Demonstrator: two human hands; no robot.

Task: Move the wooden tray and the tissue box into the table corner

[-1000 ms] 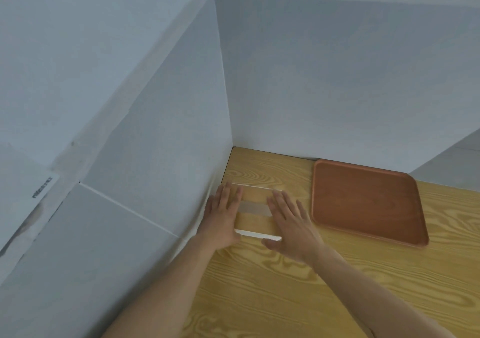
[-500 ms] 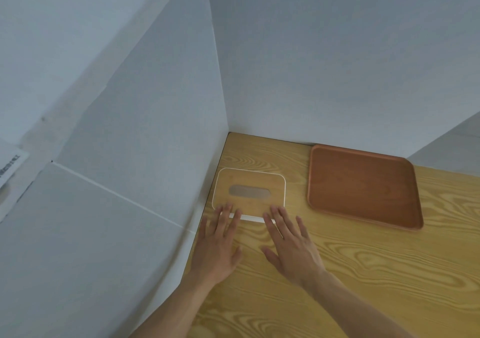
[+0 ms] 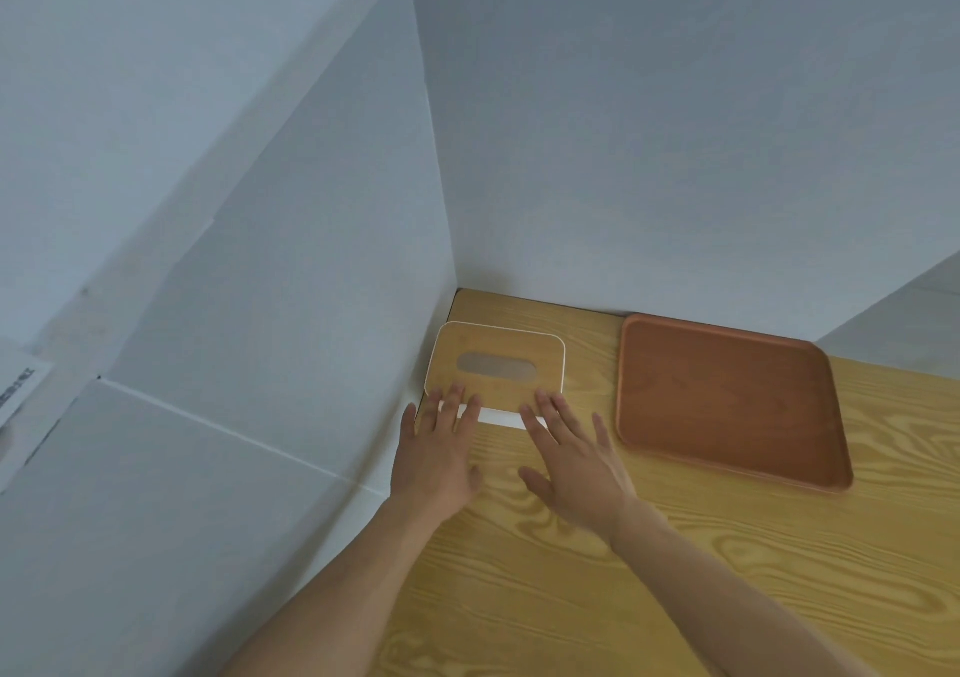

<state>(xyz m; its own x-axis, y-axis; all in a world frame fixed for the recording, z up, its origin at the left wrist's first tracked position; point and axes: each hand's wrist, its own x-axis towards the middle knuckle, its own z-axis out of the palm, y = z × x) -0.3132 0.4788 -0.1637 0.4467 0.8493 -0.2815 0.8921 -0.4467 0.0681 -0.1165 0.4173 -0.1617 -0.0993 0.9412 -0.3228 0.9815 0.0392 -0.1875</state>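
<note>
Standing along the left of the view, a pale grey wall panel (image 3: 291,271) runs back to meet a second grey panel (image 3: 649,146) at a corner, and the wood-grain desk (image 3: 649,572) fills the angle between them. Just right of the left panel sits the tissue box (image 3: 496,359), a white-sided box with a light wooden lid and a grey oval slot in its top. Its left edge lies against or just beside the left panel; whether they touch cannot be told. A strip of bare desk shows between its far edge and the back panel.

At the near edge of the box is the left hand (image 3: 439,460), palm down, its fingers (image 3: 452,406) spread wide and flat, the tips lying over the box's near rim and white front face. They grip nothing. Whether the palm rests on the desk or hovers over it cannot be told. Next to it, the right hand (image 3: 576,468) is also palm down with fingers splayed, its tips reaching the near right corner of the box, the thumb angled inward toward the left hand. It holds nothing either. Both bare forearms reach in from the bottom of the view.

Further right, apart from the box with a band of desk between them, lies the wooden tray (image 3: 727,401), reddish brown, shallow, with rounded corners, its far edge close to the back panel.
</note>
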